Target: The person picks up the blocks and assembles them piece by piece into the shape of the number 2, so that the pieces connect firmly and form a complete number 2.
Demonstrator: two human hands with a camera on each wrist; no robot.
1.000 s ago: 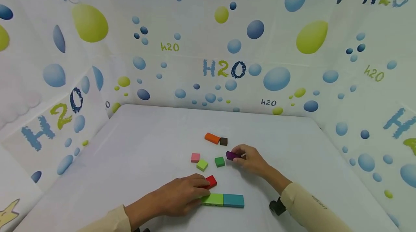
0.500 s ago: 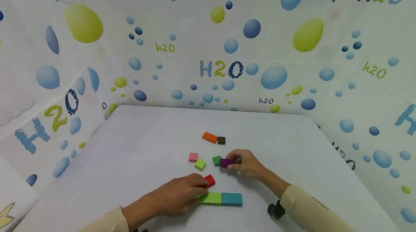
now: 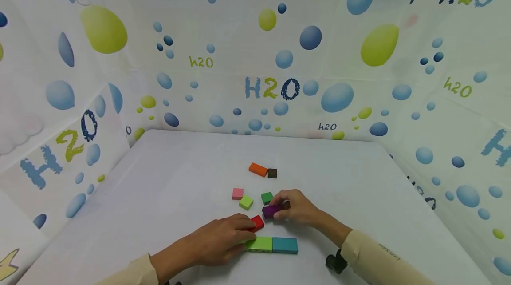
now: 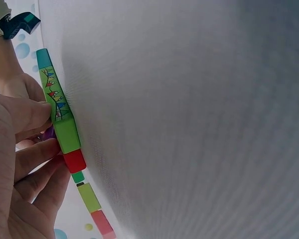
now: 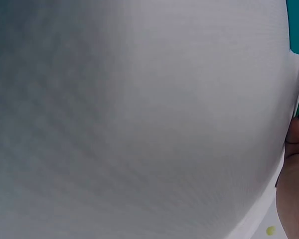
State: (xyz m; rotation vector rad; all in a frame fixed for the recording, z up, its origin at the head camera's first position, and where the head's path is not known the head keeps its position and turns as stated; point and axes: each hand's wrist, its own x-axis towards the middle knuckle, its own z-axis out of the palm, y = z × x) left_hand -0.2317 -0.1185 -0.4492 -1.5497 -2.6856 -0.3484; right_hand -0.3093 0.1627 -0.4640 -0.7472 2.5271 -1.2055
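Note:
My right hand pinches a purple block just above and behind the red block. The left hand has its thumb and a finger at the left end of a long light green block, with other fingertips touching the red block. In the left wrist view this long block shows printed bunting on its side. A teal block adjoins its right end. A dark green block lies behind the purple one. Only the thumb side of the right hand shows in the right wrist view.
A pink block and a small lime block lie left of the dark green one. Farther back, an orange block touches a dark brown block. Printed curtains stand around the white table.
My right hand has brought the purple block left and toward me, past the dark green block to beside the red one. The left hand keeps its place on the table.

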